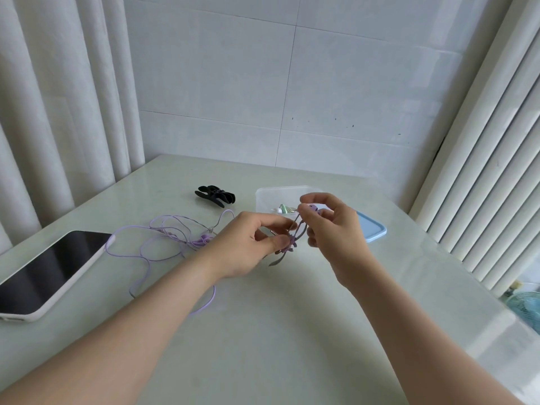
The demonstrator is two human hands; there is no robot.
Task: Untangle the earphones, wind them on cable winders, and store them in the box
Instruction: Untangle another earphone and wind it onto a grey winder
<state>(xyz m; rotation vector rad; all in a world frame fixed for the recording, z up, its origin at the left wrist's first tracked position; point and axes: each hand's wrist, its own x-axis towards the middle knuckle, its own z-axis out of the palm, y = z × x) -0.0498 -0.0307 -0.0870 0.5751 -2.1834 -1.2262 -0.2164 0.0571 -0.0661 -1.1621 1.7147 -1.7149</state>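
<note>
We pinched a winder (283, 253) in our left hand (248, 247) above the counter (263, 331); our right hand (331, 229) pinched the purple earbuds (313, 208) at one o'clock. The cable (157, 241) trailed loose at nine o'clock, beside a phone (49, 273). Black winders (215, 195) lay at eleven, the box (277, 194) at twelve, its lid (372, 229) at three.

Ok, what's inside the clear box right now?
A small pale green and white item lies in the box, likely wound earphones. The right hand and the purple earbuds it pinches cover the box's near right part, so anything else there is hidden.
</note>
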